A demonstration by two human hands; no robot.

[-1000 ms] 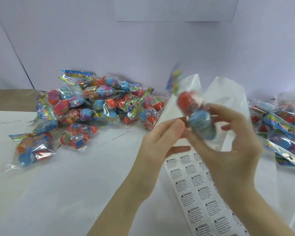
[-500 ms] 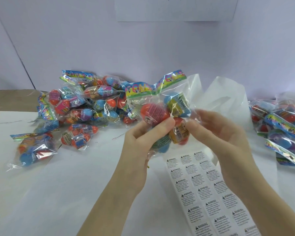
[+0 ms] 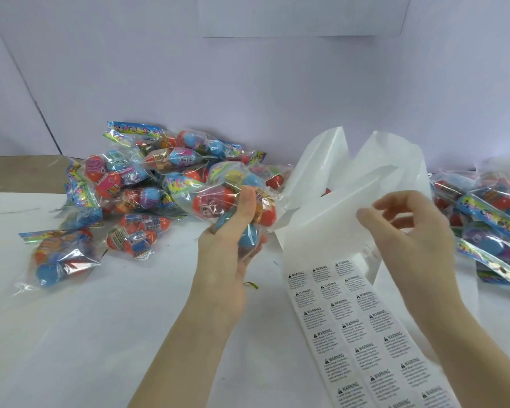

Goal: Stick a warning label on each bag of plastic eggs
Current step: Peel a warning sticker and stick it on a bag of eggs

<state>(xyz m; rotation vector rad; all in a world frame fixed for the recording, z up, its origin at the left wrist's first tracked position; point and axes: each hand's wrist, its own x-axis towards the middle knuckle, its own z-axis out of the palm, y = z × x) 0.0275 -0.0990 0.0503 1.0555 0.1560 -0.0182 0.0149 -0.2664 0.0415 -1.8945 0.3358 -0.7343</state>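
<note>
Above the table, egg bag (image 3: 218, 198) within left-hand fingers (image 3: 246, 198), seemingly gripped.

white table (image 3: 130, 334), egg bags (image 3: 136, 184), label sheet (image 3: 362, 334)

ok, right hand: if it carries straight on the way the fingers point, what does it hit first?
The right hand points left and slightly up with loosely spread fingers. First in line is probably the curled white label backing paper, then the clear bag of plastic eggs held by the left hand. Depth is unclear.

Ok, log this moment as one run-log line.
left hand: grips egg bag | right hand: free, over label sheet | label: not yet picked
</note>
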